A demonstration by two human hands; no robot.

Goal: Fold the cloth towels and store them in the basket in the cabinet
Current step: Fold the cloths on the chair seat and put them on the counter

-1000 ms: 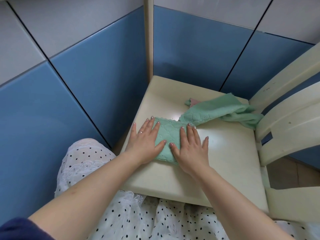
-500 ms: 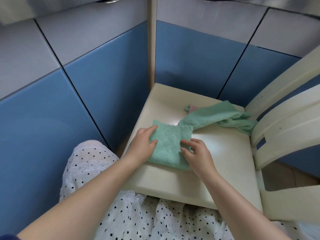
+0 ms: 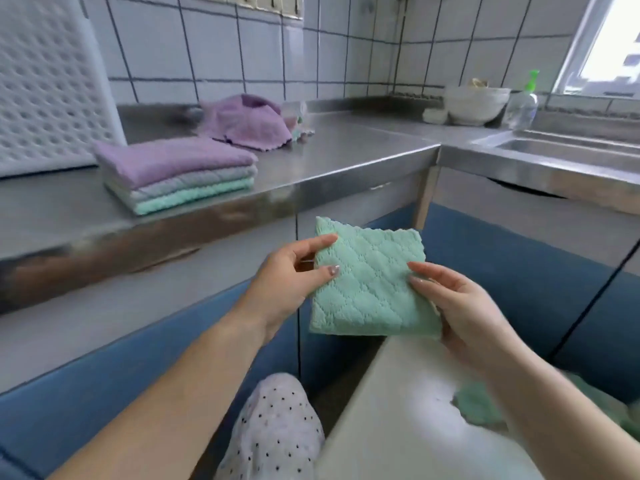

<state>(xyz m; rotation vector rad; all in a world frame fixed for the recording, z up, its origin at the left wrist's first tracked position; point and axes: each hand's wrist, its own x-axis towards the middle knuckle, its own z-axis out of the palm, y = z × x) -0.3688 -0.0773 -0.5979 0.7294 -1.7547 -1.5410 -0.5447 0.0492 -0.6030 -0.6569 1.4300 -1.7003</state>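
- Lifted off the cream chair seat (image 3: 408,410), the folded mint-green quilted cloth towel (image 3: 369,289) now hangs in mid-air below the steel tabletop (image 3: 311,168).
- Left hand (image 3: 287,282) and right hand (image 3: 460,306) each keep a pinching grip on opposite side edges.
- Light, soft, floppy; edge holds likely keep the fold.

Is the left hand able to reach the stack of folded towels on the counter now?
Probably yes: the stack of folded towels lies up and left of the left hand, nothing between. But that hand holds the green towel.

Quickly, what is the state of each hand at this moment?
Left hand: holding the folded green towel by its left edge.
Right hand: holding the same towel by its right edge.
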